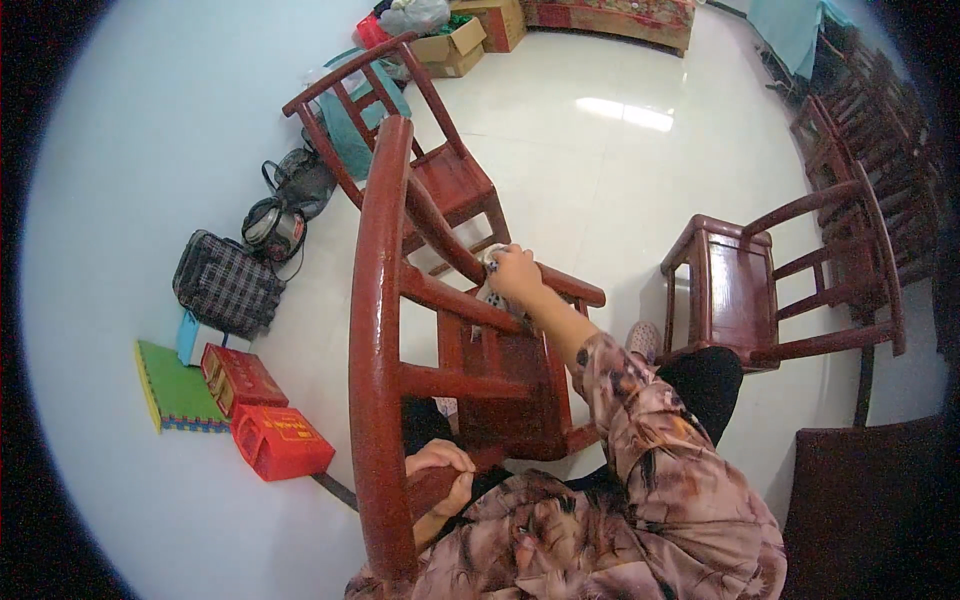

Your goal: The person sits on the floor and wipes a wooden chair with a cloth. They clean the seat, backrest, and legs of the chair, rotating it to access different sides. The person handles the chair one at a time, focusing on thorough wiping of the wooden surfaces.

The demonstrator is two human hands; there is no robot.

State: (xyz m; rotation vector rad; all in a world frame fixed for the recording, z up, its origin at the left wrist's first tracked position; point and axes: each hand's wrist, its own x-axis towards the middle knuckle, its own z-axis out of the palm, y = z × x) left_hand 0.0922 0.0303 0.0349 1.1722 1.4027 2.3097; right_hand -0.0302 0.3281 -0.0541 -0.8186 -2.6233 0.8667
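A dark red wooden chair (375,330) is tilted in front of me, its thick back rail toward the camera and its seat beyond. My left hand (445,470) is closed around the near side post of its back. Farther off, my right hand (515,276) grips a white cloth with dark spots (490,295) and presses it on the far side post. Part of the cloth hangs below my fingers, and the rest is hidden under the hand.
Behind it stands another red chair (450,180); a third chair (735,280) is at the right. Along the left wall are a checked bag (228,285), a red bag (283,440) and green mats (180,390). A cardboard box (450,50) is at the back. Stacked chairs (880,170) line the far right.
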